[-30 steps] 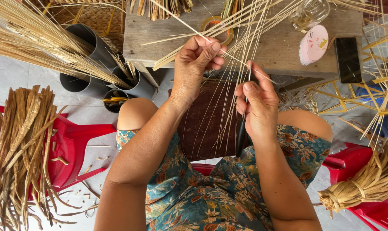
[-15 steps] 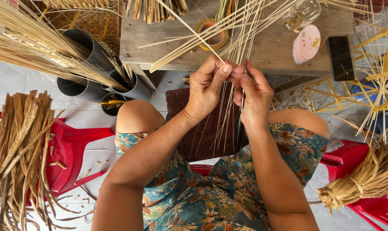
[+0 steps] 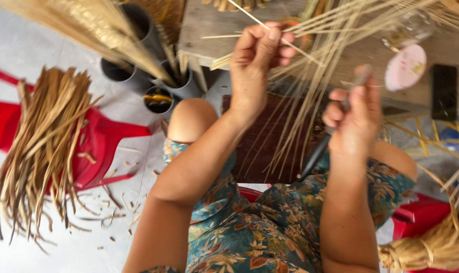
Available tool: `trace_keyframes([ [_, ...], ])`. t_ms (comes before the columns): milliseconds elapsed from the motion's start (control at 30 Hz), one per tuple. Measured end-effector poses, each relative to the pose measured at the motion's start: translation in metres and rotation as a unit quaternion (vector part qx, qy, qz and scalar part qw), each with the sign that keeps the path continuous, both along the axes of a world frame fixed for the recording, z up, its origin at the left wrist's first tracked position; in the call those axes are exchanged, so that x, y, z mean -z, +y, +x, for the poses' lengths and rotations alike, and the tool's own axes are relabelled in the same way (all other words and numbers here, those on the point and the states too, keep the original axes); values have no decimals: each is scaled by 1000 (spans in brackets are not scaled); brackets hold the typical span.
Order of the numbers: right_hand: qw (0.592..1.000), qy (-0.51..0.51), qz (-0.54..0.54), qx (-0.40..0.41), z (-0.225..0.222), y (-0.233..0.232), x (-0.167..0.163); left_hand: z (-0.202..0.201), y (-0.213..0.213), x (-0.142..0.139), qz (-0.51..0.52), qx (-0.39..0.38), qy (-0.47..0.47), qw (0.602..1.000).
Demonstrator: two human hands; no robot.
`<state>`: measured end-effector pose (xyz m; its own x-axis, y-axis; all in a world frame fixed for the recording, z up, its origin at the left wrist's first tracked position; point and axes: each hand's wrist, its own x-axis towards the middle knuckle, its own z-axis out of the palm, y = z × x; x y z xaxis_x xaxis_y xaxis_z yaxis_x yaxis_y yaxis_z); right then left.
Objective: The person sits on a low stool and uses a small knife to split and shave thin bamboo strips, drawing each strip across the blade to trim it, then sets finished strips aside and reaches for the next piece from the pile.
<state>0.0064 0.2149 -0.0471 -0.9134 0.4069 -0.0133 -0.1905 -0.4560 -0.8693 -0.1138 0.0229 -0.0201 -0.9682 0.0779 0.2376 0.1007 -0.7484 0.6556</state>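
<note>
We see a fan of thin pale bamboo strips (image 3: 310,101) hanging from the wooden worktop (image 3: 209,25) down across a dark woven mat (image 3: 255,146) that lies between the person's knees. The strips are long, flat and straw-coloured, gathered near the top and spreading apart lower down. The left hand (image 3: 255,65) is raised with the wrist bent upward, and its fingers (image 3: 272,35) pinch a single strip near the worktop's edge. The right hand (image 3: 356,116) sits lower and to the side, its fingers curled shut around a slim dark-handled tool (image 3: 315,154), perhaps a knife, whose handle slants down toward the lap; the hand is blurred, so we cannot tell the tool's working end.

On the worktop, a round pink lid or tag (image 3: 405,66) lies beside a black rectangular phone-like slab (image 3: 444,92). Grey plastic tubes (image 3: 138,55) stand upright on the floor near the left knee, holding more strips. A bundle of broader brown strips (image 3: 42,146) rests across a red plastic stool (image 3: 105,146). A tied bundle of straw fibres (image 3: 432,247) lies at the lower right, by another red seat.
</note>
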Motion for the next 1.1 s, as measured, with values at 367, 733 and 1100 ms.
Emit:
trace_keyframes([
  [367,999,18,47,3,6,21,0,-8,36,44,131,90,-60,985],
  [733,997,-6,76,3,-4,20,8,-50,5,66,333,78,-119,932],
  [1100,995,-11,95,2,-8,7,7,-78,-35,60,416,33,-115,901],
])
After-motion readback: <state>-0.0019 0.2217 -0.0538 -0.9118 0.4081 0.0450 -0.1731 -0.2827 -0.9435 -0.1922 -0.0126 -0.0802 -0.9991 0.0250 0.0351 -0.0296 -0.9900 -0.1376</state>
